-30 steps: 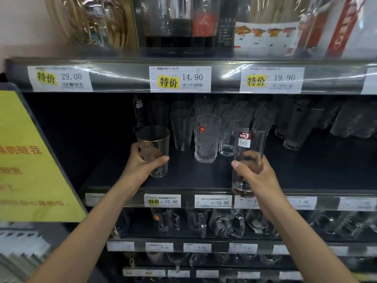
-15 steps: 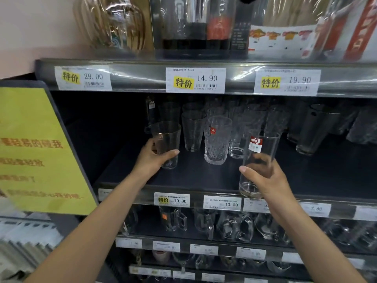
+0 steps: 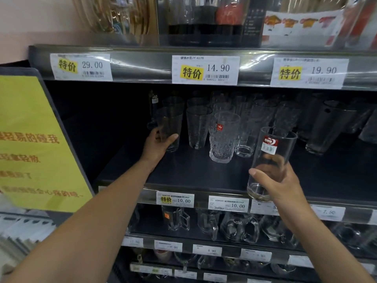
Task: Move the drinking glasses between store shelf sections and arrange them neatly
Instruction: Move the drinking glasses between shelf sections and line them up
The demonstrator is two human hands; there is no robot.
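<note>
Your left hand (image 3: 158,141) grips a tapered tumbler (image 3: 170,127) deep on the dark shelf (image 3: 183,170), beside matching glasses; your right hand (image 3: 279,180) clasps a tall straight glass (image 3: 269,160) (red-stickered) at the shelf's front edge.

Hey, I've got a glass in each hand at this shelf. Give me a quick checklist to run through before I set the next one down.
1. Grip of the left hand on the tapered glass: ok, thumb and fingers wrap it.
2. Grip of the right hand on the tall stickered glass: ok.
3. Tapered glass seated on the shelf: cannot tell.
4. Bare shelf space in front of the textured glass: ok.
5. Tall stickered glass apart from the textured glass: ok.
</note>
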